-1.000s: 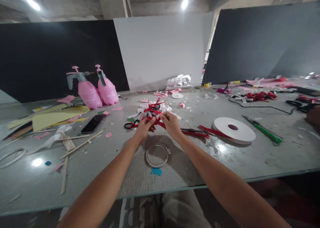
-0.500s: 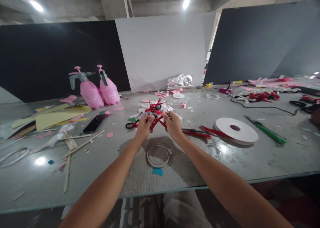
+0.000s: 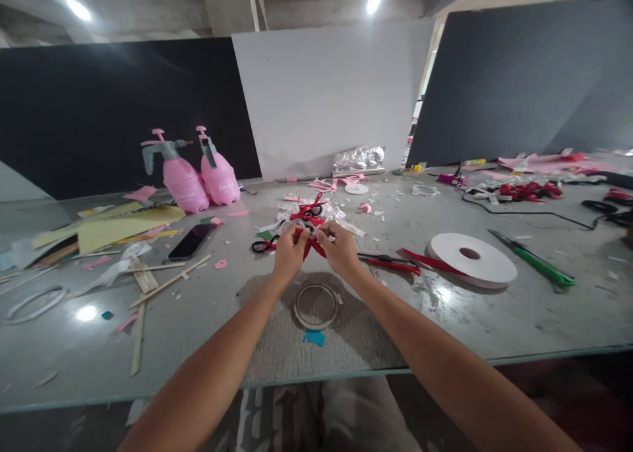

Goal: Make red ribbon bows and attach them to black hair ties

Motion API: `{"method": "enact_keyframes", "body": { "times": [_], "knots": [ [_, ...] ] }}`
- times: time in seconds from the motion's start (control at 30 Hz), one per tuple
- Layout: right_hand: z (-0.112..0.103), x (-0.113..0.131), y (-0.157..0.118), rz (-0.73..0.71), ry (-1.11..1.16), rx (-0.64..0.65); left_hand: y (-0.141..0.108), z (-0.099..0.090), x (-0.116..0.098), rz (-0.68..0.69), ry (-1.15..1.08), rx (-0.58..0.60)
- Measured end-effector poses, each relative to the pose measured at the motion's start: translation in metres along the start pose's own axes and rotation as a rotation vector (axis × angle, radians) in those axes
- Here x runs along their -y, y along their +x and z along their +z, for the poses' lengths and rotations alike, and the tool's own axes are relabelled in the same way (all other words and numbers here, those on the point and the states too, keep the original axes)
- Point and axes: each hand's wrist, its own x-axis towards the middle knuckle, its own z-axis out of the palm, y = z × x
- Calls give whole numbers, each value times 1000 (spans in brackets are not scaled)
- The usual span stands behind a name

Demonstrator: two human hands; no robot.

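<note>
A piece of red ribbon (image 3: 312, 245) is pinched between my two hands above the table. My left hand (image 3: 291, 251) grips its left side and my right hand (image 3: 339, 246) grips its right side, with the fingertips nearly touching. Just beyond them lies a heap of red ribbon pieces (image 3: 310, 208) and white scraps, with black loops among them. A tape ring (image 3: 315, 306) lies nearer the table's front edge, beside a blue scrap (image 3: 314, 338). Right of my hands rests a red cutter (image 3: 390, 262).
A white ribbon roll (image 3: 469, 257) and green-handled tool (image 3: 541, 264) lie at right. Two pink spray bottles (image 3: 185, 185) stand at back left, near a phone (image 3: 190, 242), wooden sticks (image 3: 171, 282) and yellow paper (image 3: 126, 227). Foil (image 3: 359, 160) sits at the back.
My hands have come closer together, and the red ribbon between them is now bunched instead of spread in a crossed shape. The whole view has shifted slightly.
</note>
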Motion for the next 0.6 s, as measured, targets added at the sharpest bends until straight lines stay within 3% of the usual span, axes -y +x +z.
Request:
{"method": "enact_keyframes", "body": {
  "times": [0.1,0.33,0.5,0.6],
  "knots": [
    [1,1,-1,1,-3,-4,1,-1,2,136,108,-43],
    [2,6,-2,193,269,-17,3,2,4,-129,-227,8],
    [2,7,-2,252,379,-33,1,3,-3,-146,-369,32],
    [1,5,-1,267,418,-57,-2,0,-7,-170,-404,118]
  ]
}}
